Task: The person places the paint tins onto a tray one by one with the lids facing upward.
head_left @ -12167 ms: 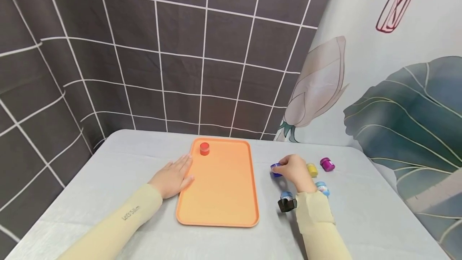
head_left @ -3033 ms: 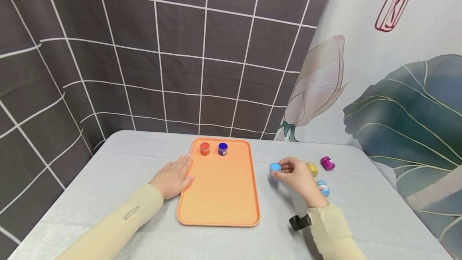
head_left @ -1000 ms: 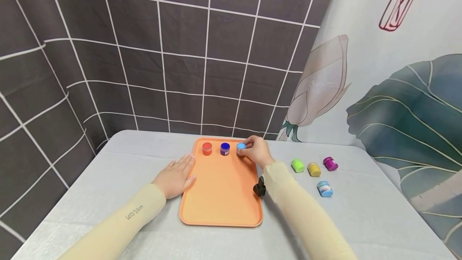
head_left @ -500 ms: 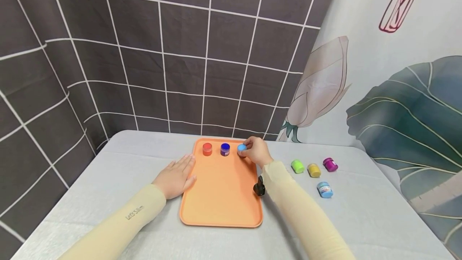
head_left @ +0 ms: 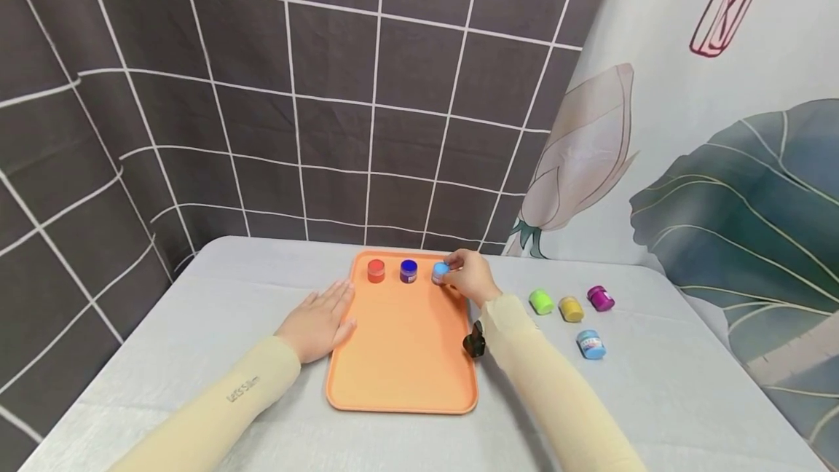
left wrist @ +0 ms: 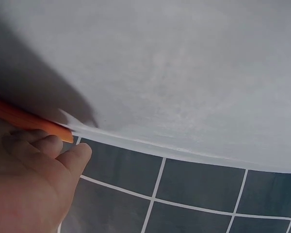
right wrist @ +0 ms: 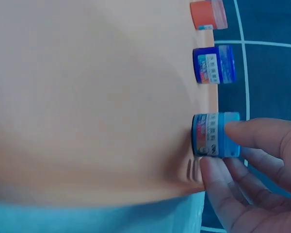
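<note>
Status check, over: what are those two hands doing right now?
Right hand pinches light blue jar on orange tray, beside dark blue jar. Left hand flat at tray edge. Nothing obstructing.

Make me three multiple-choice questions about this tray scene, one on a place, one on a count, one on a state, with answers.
1. Where does the left hand rest?
A. flat beside the tray's left edge
B. on the green jar
C. inside the tray

2. How many jars stand on the table off the tray?
A. two
B. four
C. six

3. What is the right hand doing?
A. lying flat
B. holding the light blue jar
C. lifting the tray

Answers:
1 A: the head view shows the palm down on the table at the tray's edge.
2 B: green, yellow, magenta and a blue one.
3 B: the fingers pinch the light blue jar set on the tray.
</note>
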`<state>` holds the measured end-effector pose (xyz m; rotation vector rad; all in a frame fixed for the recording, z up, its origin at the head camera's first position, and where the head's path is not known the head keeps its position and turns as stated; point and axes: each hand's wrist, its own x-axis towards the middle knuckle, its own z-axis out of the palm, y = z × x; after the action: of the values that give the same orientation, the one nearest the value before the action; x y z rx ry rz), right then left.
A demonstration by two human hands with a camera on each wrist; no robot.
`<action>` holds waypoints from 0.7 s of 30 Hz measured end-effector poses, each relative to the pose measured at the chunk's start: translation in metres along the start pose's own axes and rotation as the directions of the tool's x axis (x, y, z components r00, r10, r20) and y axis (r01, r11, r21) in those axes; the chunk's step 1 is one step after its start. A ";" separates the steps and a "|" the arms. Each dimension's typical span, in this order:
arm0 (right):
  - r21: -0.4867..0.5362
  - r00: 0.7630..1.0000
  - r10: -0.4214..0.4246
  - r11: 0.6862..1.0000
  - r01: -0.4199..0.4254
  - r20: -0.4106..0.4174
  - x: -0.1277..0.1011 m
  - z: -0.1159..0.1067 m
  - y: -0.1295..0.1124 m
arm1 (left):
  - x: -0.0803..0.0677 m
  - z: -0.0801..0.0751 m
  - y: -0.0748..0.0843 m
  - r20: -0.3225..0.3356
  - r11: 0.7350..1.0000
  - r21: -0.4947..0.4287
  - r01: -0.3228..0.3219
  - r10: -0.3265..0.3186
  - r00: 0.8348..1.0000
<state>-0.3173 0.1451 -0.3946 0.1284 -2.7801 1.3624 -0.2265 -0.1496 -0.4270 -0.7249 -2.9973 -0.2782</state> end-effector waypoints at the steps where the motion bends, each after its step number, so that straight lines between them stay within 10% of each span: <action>1: 0.018 1.000 -0.004 1.000 0.004 0.001 0.000 -0.001 0.001 | 0.000 -0.001 0.000 -0.001 1.000 0.000 0.002 -0.002 1.000; 21: -0.158 0.967 -0.256 0.955 0.251 -0.011 -0.038 -0.046 -0.009 | -0.004 -0.003 0.004 0.006 1.000 -0.024 0.016 -0.015 1.000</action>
<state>-0.2781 0.1778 -0.3626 0.4364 -2.7137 1.0750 -0.2215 -0.1482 -0.4232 -0.7060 -3.0117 -0.3141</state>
